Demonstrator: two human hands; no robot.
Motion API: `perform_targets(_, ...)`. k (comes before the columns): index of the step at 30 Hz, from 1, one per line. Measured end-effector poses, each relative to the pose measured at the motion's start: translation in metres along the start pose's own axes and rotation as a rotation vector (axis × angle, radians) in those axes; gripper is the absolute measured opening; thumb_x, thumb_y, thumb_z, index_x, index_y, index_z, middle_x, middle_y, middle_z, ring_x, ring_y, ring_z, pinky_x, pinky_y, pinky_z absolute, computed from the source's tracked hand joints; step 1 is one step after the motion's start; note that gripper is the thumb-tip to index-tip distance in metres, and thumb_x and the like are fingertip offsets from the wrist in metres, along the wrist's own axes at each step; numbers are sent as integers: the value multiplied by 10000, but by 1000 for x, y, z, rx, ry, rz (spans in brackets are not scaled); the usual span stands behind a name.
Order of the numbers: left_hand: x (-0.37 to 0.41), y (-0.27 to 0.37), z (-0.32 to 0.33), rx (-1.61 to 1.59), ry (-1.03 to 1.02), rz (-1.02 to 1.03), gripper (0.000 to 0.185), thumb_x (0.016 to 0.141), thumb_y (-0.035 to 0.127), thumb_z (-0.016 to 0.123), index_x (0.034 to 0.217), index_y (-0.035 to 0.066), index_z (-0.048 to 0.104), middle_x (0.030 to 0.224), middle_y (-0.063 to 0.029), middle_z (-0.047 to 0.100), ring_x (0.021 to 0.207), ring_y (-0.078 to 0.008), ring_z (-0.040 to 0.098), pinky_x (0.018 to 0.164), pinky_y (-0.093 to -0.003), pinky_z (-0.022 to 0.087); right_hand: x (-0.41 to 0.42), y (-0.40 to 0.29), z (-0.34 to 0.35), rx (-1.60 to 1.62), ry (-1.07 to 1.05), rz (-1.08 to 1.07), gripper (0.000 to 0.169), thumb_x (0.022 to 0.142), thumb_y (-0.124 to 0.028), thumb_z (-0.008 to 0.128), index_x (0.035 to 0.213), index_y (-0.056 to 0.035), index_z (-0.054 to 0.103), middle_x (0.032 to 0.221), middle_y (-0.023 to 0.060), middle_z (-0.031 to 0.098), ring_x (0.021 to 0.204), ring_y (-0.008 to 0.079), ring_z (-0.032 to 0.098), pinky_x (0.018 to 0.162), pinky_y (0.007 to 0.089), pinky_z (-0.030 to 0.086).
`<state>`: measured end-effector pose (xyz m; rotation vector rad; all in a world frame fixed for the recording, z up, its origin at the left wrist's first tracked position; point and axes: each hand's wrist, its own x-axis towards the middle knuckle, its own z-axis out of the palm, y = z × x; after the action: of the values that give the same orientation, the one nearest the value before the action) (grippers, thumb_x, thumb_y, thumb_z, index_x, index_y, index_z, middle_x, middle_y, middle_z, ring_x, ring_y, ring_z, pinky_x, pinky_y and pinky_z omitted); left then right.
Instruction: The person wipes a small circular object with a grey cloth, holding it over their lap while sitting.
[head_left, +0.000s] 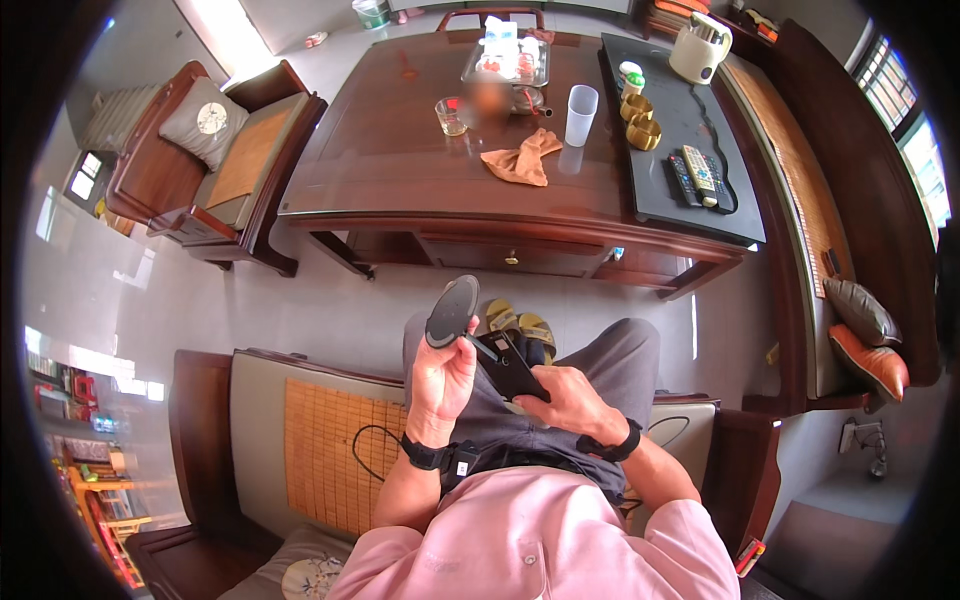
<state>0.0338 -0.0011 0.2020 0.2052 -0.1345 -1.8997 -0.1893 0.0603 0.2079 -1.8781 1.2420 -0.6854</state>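
My left hand (444, 373) is raised over my lap, its fingers and thumb closed around the lower edge of a round black disc (454, 307) with a grey rim patch, apparently the base of a folding stand. A thin dark arm (482, 348) runs from near my left fingertips towards a flat black rectangular piece (512, 369). Whether that piece is a phone or the stand's plate, I cannot tell. It slants down to the right, and my right hand (566, 397) grips its lower end. My fingers hide the disc's joint and part of the plate's lower end.
Ahead stands a dark wooden table (360, 165) with a glass top. On it are a brown cloth (525, 159), a frosted plastic cup (581, 115), a glass cup (451, 118) and a metal tray (474, 71). A black tea board (660, 184) bears remote controls (700, 177) and an electric kettle (699, 49).
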Motion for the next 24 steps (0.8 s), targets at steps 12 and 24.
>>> perform_targets(12, -30, 8, 20, 400, -472, -318, 1108, 710, 68, 930, 1620, 105, 300, 1585, -187, 389, 1382, -329, 489, 1080, -526, 482, 6, 14, -72, -469, 654, -439, 605, 573, 90, 680, 1154, -73, 731, 1106, 136, 682, 874, 314, 701, 743, 410, 572)
perform_targets(24, -19, -41, 8, 1083, -205, -520, 376, 954, -37, 655, 1324, -11, 595, 1170, -15, 687, 1070, -100, 623, 999, -273, 491, 19, 13, -61, -154, 773, -176, 577, 865, 33, 719, 1413, -68, 566, 1014, 167, 705, 839, 331, 699, 721, 336, 566)
